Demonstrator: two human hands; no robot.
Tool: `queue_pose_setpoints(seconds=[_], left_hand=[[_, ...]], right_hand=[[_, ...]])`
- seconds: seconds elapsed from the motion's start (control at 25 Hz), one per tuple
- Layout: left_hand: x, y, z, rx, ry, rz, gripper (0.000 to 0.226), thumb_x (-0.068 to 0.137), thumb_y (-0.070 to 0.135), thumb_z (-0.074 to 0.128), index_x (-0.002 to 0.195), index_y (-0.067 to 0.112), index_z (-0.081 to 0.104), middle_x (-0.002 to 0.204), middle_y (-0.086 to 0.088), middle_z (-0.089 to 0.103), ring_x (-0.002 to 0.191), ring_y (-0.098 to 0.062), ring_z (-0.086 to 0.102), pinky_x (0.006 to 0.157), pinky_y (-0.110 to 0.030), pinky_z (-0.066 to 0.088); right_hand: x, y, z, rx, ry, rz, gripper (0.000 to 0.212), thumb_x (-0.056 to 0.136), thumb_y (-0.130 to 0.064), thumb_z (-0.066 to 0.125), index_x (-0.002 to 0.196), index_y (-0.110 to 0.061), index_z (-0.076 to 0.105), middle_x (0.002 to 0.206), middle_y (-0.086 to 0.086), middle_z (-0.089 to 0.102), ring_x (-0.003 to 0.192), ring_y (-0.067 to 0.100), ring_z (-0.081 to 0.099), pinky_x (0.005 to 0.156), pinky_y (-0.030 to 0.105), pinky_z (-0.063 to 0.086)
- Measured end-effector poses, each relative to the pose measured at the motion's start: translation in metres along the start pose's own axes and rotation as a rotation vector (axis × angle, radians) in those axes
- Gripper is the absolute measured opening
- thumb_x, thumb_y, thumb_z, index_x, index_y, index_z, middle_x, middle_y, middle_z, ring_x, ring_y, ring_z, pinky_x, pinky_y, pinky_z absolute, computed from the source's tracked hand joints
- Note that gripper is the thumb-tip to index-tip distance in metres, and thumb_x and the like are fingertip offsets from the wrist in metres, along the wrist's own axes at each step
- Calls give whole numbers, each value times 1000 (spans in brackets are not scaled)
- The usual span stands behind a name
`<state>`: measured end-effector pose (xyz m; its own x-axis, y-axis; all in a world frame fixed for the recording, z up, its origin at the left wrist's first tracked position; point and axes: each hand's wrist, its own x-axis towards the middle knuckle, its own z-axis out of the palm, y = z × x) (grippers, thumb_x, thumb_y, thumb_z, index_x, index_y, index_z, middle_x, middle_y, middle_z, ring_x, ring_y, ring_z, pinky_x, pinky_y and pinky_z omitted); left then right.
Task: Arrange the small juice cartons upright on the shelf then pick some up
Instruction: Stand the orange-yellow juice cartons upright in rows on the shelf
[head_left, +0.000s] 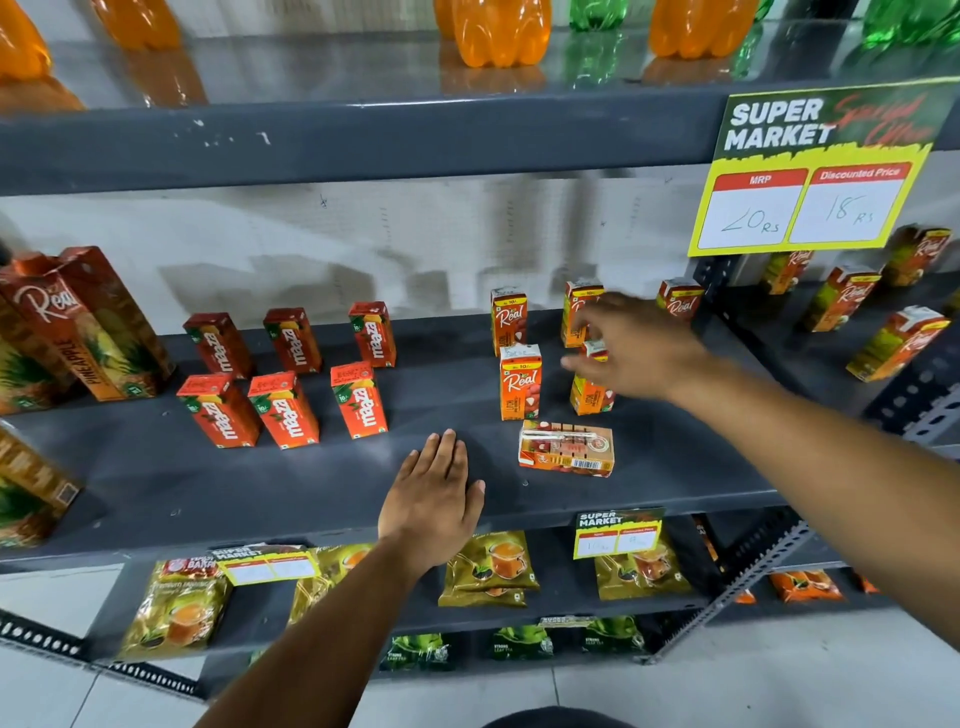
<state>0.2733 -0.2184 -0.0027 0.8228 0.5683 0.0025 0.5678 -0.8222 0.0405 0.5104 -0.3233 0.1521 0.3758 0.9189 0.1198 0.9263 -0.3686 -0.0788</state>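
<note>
Small orange Real juice cartons stand on the dark grey shelf; one upright is at the middle and others stand behind it. One Real carton lies flat on its side near the front. My right hand reaches in from the right, fingers and thumb closed around the top of an upright Real carton; the hand is blurred. My left hand rests flat on the shelf's front, fingers apart, holding nothing. Several small red Maaza cartons stand upright in two rows to the left.
Tall Real pineapple cartons stand at the far left. A yellow price sign hangs from the upper shelf, which carries orange bottles. More cartons sit on the neighbouring shelf to the right. Tea pouches fill the shelf below.
</note>
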Motion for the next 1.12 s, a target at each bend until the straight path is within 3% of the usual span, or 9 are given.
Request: queue_pose_setpoints(seconds=[0.08,0.2,0.4,0.48,0.6,0.68,0.76,0.96,1.12], left_hand=[[1,0,1,6,1,-2,70,95,51,2,151,10,8,162,-7,3,148,-22,-1,118,-36,1],[1,0,2,-11,15,0,81,86,54,-8,151,9,11,162,-7,6,148,-21,1,118,-35,1],[1,0,3,-36,12,-10,87,81,56,-13,151,11,10,162,-5,3,148,-20,-1,118,-35,-1],[0,0,3,-36,6,-19,86,81,56,-12,151,11,9,162,-5,3,148,-20,-2,118,-34,-1],[3,1,3,-30,15,-21,85,82,55,-11,151,10,10,162,-5,4,148,-20,-1,118,-35,0],[3,1,3,-17,-3,-19,82,84,54,-10,151,11,9,162,-5,2,148,-20,-2,119,-35,0],[2,2,2,-10,-10,-23,77,88,53,-6,151,11,8,162,-5,1,148,-20,-3,119,-36,0],[0,2,0,-19,2,-21,86,81,56,-12,151,11,10,162,-4,4,148,-19,-1,119,-35,1],[0,3,1,-21,2,-23,87,81,56,-12,151,11,10,162,-4,4,148,-19,-1,119,-34,1]], right_hand=[[-26,-16,15,57,-217,-52,56,84,-55,63,130,-25,51,127,1,56,116,22,54,86,35,47],[-46,-26,58,-12,-392,-7,81,83,-52,66,149,-20,31,149,2,41,135,24,41,103,41,41],[-55,-6,91,231,-175,116,74,76,-32,76,142,-20,43,137,5,55,121,26,55,95,36,47],[-79,7,98,403,31,188,69,74,-26,79,136,-19,50,125,6,57,112,25,57,89,32,46],[-89,33,94,681,451,460,57,74,-22,83,125,-15,57,113,3,57,100,16,55,85,27,40],[-69,53,92,794,578,663,54,74,-23,83,120,-14,56,114,6,64,98,16,58,83,27,41],[-48,68,97,867,614,760,56,72,-20,84,117,-11,53,116,10,67,103,22,63,82,26,42],[-34,77,117,874,570,769,66,68,-19,87,118,-6,46,121,16,60,111,30,61,84,28,45],[-43,80,108,709,615,709,93,66,-50,84,135,-7,37,132,17,46,122,31,48,96,43,46]])
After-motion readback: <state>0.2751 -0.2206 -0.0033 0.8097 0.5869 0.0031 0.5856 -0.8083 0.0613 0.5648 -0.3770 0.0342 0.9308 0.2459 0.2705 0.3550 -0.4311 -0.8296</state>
